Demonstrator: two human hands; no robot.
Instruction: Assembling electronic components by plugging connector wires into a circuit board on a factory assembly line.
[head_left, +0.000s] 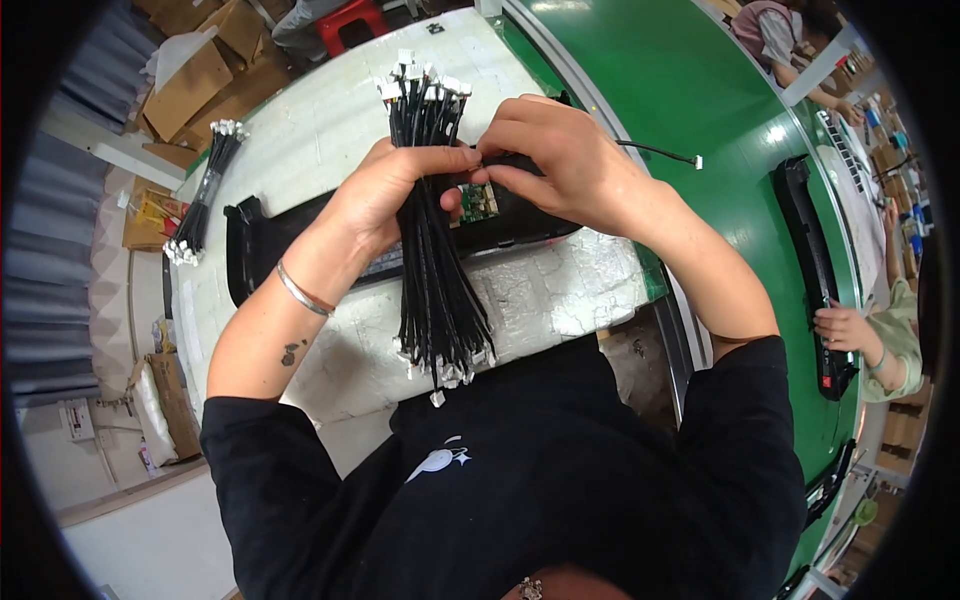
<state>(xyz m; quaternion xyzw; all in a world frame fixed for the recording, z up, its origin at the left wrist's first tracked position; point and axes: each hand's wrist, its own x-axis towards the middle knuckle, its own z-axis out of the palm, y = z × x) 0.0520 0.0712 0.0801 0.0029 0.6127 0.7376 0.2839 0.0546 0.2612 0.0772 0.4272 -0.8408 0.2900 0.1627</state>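
My left hand (385,185) is wrapped round a thick bundle of black cables (435,270), its thumb lying across the front. White connectors (425,85) crowd the bundle's far end, and more hang at its near end. Close beside the left thumb, my right hand (560,155) is closed in a pinch. A single black cable (655,150) with a white plug runs out to the right from behind that hand. What lies between the pinching fingertips is mostly hidden. Beneath both hands, a green circuit board (480,203) sits in a long black housing (265,245).
A second cable bundle (207,190) lies at the worktop's left edge. The pale worktop (560,290) adjoins a green conveyor (720,230) bearing another black housing (805,230). A co-worker's hand (843,328) touches that housing. Cardboard boxes (205,85) and a red stool (350,25) stand behind.
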